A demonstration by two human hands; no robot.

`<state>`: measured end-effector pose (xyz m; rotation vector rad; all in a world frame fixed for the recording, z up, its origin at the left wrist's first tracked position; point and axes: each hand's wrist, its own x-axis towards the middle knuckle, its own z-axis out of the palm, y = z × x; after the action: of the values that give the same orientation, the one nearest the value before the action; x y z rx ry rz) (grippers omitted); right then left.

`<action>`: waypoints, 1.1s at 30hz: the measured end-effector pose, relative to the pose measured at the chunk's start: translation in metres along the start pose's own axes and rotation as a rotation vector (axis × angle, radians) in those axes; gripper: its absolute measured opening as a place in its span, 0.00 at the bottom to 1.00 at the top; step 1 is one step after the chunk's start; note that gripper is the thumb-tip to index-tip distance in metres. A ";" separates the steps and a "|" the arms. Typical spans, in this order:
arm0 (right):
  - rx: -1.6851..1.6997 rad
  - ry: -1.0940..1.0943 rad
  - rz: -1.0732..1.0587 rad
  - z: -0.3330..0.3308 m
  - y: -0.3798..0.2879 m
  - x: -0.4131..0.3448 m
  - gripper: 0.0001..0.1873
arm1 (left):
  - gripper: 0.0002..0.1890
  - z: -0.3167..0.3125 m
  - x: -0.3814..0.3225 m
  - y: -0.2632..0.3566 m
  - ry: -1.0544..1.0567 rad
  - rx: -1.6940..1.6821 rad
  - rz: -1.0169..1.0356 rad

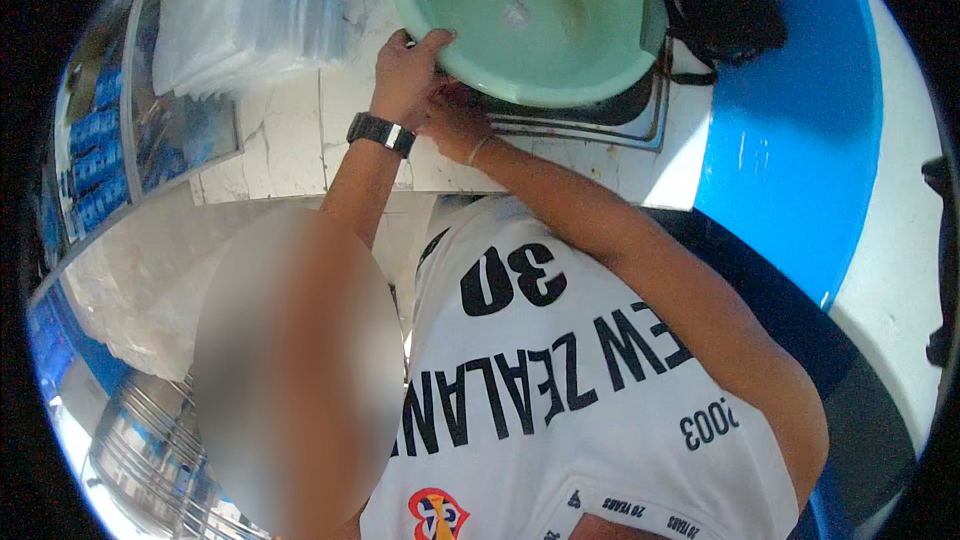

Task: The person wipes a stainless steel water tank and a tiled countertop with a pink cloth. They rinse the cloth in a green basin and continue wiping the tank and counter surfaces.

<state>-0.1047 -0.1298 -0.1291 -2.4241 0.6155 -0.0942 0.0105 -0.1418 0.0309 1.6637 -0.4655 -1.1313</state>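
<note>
A pale green plastic basin with darker green handle grips is at the top of the view. My left hand, with a dark watch on its wrist, holds the basin's left rim, thumb over the edge. Below that rim, my right hand reaches in close beside the left wrist. Its fingers are in shadow, and what they touch cannot be made out. Under the basin shows a metal-edged appliance with a dark top, probably a stove, on a white marble-look tiled counter.
Stacked clear plastic bags lie on the counter at left, near a glass-fronted case with blue packs. A black bag rests at right by a bright blue surface. More clear plastic hangs below the counter. A blurred patch covers the lower left.
</note>
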 end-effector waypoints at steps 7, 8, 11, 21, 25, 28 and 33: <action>0.345 -0.069 0.030 -0.059 0.098 -0.093 0.15 | 0.24 0.006 0.002 -0.005 0.002 -0.200 -0.073; 0.207 -0.022 -0.056 -0.053 0.095 -0.089 0.16 | 0.24 0.006 0.003 -0.008 0.001 -0.218 -0.073; 0.185 -0.114 -0.045 -0.030 0.058 -0.046 0.16 | 0.25 0.009 0.006 -0.015 -0.005 -0.195 -0.099; 0.649 -0.075 0.043 -0.065 0.054 -0.062 0.21 | 0.27 0.007 0.013 0.001 -0.057 -0.101 -0.035; 0.207 -0.047 0.013 -0.060 0.088 -0.087 0.21 | 0.28 0.003 0.014 0.004 -0.021 -0.103 -0.054; -0.176 -0.135 -0.209 -0.029 0.065 -0.051 0.20 | 0.26 0.004 0.015 0.000 -0.013 -0.135 -0.083; -0.071 0.000 -0.212 0.003 0.019 -0.003 0.18 | 0.24 0.007 0.014 0.000 -0.014 -0.048 -0.086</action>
<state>-0.1149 -0.1399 -0.1425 -2.5521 0.3655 -0.1629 0.0112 -0.1558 0.0246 1.6481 -0.3758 -1.2093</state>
